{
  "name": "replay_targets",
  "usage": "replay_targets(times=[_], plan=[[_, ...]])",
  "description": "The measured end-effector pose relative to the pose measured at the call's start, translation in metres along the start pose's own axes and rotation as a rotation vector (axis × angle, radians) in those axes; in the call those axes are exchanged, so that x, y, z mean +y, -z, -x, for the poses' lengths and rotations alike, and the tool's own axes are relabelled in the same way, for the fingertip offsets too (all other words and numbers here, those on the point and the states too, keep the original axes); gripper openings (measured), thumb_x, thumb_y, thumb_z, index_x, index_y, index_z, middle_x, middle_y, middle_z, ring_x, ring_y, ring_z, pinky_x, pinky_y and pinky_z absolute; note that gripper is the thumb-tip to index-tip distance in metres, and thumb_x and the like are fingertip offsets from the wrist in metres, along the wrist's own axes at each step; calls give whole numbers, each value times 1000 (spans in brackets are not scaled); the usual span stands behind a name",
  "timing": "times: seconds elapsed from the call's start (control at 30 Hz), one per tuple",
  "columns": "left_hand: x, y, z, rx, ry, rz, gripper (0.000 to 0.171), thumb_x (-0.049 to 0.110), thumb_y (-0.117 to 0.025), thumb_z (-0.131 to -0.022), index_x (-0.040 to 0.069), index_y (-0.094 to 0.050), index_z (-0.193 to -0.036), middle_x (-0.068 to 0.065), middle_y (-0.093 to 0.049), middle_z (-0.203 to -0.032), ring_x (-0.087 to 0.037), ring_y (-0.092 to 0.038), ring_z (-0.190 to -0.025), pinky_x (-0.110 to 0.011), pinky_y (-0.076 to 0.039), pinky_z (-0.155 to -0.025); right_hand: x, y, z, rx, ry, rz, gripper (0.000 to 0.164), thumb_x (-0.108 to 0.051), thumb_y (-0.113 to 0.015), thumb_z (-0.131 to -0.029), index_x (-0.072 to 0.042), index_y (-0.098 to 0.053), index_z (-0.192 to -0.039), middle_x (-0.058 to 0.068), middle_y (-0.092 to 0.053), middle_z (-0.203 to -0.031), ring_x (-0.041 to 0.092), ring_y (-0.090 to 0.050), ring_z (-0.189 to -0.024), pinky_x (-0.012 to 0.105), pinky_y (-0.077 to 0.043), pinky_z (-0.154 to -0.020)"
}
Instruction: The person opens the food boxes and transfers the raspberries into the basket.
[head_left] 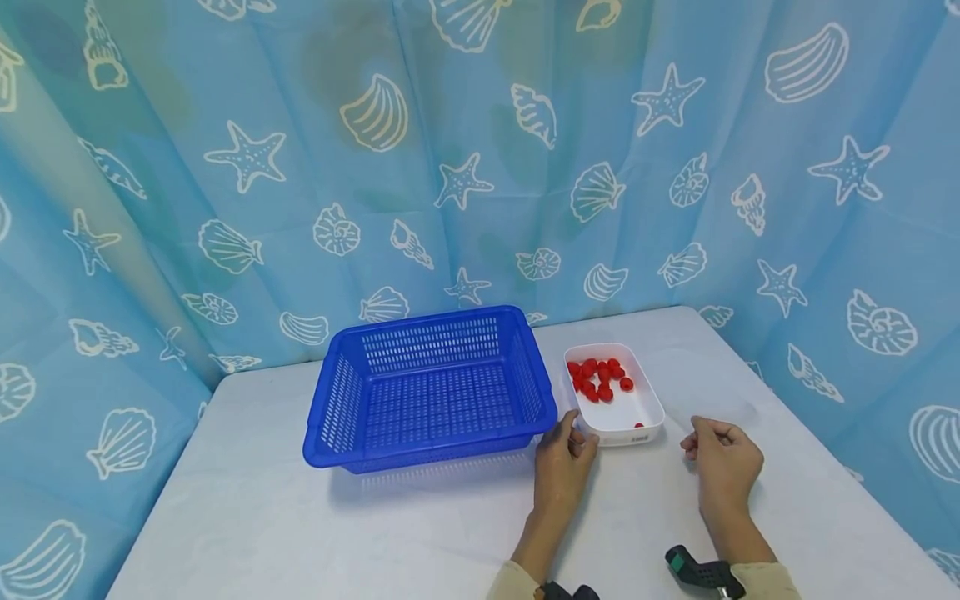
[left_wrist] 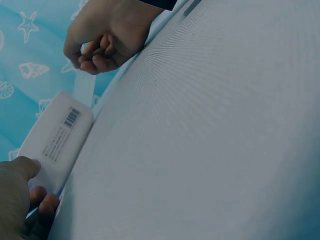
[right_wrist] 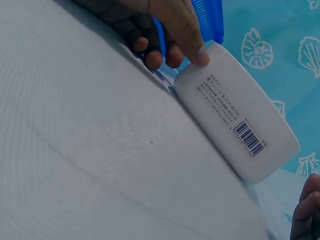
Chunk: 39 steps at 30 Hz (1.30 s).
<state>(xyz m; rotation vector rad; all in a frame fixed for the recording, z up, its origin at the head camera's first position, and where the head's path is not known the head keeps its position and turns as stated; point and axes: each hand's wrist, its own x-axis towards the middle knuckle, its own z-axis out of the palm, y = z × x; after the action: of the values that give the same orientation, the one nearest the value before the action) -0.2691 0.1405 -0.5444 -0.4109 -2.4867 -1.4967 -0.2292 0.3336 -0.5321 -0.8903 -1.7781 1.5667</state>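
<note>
A white plastic container (head_left: 633, 408) stands on the table with several small, roundish red pieces (head_left: 604, 373) inside, mostly at its far end. One smaller red piece lies near the front wall. My left hand (head_left: 561, 471) holds the container's near left corner. Its thumb lies on the printed front wall (right_wrist: 235, 115), and the other fingers bend beside the corner. To the right of the container is my right hand (head_left: 729, 467), apart from it, fingers loosely curled. Nothing shows in the right hand (left_wrist: 112, 37) in the left wrist view.
A blue plastic basket (head_left: 420, 454) with slotted walls stands left of the container, close to my left hand. Behind and beside the white-covered table (head_left: 247, 517) hangs a blue curtain (head_left: 480, 242) with shell and starfish prints. A faint see-through shape (head_left: 738, 410) lies behind my right hand.
</note>
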Motion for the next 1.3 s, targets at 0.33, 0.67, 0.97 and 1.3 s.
replay_targets(times=[0.33,0.67,0.97,1.3], plan=[[0,3,1,-4,-17,13,43,19,-74,-93,13,-63,-133,5,-59,-90,-5,-54,-78,-18,-47,-70,-8,6,0,-106,-255,-196,32,-29,-65,-98,-1,-61,-113,6,-63,-94,10,-63,-74,15,-52,-65],[1,3,1,1,-23,8,43,18,-74,-92,12,-63,-133,4,-60,-90,-5,-55,-78,-18,-48,-69,-11,11,4,-334,-311,-132,44,-31,-62,-100,2,-54,-127,6,-63,-99,11,-63,-83,19,-54,-75],[1,4,3,-14,3,23,43,20,-73,-93,14,-62,-134,6,-59,-91,-3,-53,-78,-17,-49,-71,-9,13,5,-366,-294,-94,45,-30,-63,-99,5,-55,-127,5,-66,-94,11,-64,-80,19,-54,-73],[-1,5,3,17,-4,123,34,13,-72,-94,12,-66,-127,5,-62,-89,-4,-56,-78,-18,-51,-71,-11,8,7,-367,-177,9,39,-30,-58,-101,3,-56,-122,8,-66,-93,14,-64,-77,20,-54,-69]])
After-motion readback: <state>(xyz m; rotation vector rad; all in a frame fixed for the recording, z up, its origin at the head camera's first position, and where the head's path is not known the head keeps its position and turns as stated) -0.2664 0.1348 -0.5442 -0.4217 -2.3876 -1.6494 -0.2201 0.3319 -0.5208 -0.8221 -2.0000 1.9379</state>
